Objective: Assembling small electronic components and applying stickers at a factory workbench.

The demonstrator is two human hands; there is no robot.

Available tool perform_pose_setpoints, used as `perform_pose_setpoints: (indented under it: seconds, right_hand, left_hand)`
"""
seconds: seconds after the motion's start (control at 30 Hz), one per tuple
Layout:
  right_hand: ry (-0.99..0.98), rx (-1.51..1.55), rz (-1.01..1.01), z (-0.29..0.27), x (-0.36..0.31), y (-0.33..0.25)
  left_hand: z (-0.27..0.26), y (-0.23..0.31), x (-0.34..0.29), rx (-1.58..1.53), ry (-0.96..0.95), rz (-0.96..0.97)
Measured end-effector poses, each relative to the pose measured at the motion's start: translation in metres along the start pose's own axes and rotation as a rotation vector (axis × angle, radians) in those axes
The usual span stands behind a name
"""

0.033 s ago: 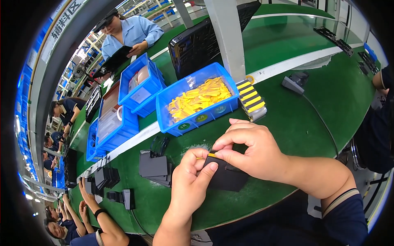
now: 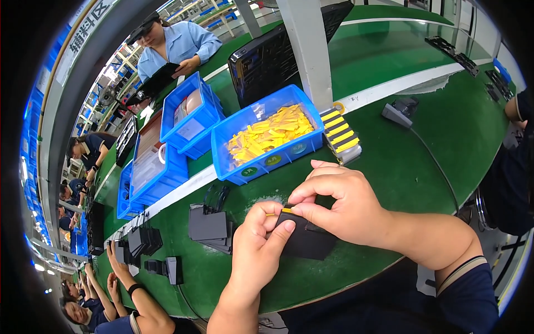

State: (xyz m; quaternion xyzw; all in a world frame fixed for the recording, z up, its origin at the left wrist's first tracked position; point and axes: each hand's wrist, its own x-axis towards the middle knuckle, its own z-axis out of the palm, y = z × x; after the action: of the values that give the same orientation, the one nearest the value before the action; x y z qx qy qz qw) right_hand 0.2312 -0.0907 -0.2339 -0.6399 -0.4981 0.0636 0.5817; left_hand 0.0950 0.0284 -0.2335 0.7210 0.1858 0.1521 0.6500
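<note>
Between my hands is a flat black rectangular piece (image 2: 307, 240), tilted over the green table, with a narrow yellow strip (image 2: 288, 211) along its upper edge. My left hand (image 2: 257, 242) grips its left side, thumb on the near face and fingers behind. The thumb and bent index finger of my right hand (image 2: 339, 203) pinch at the upper edge, by the end of the yellow strip. A small dark bit shows between those fingertips; its shape is too small to tell. Left of my hands lies a stack of similar black pieces (image 2: 208, 224) with thin black leads.
Ahead stands a blue bin (image 2: 250, 174) of loose yellow strips, beside a yellow-and-black striped block (image 2: 342, 136) and a grey post (image 2: 308, 61). More blue bins (image 2: 169, 186) stand left. A corded black device (image 2: 397, 114) sits right. A co-worker's arm (image 2: 142, 300) reaches in at lower left.
</note>
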Motion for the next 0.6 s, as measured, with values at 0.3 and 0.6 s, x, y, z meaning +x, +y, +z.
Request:
perform_pose_setpoints:
  seconds: [0.3,0.6]
  right_hand:
    - [0.112,-0.083,-0.126,0.0063,-0.0004,0.0017]
    - [0.09,-0.218,-0.287,0.0044,0.0022,0.0063]
  left_hand:
    - [0.0037,0.0017,-0.0011,-0.033,0.023,0.01]
    - [0.0021,0.0025,-0.0028,0.152,0.017,0.061]
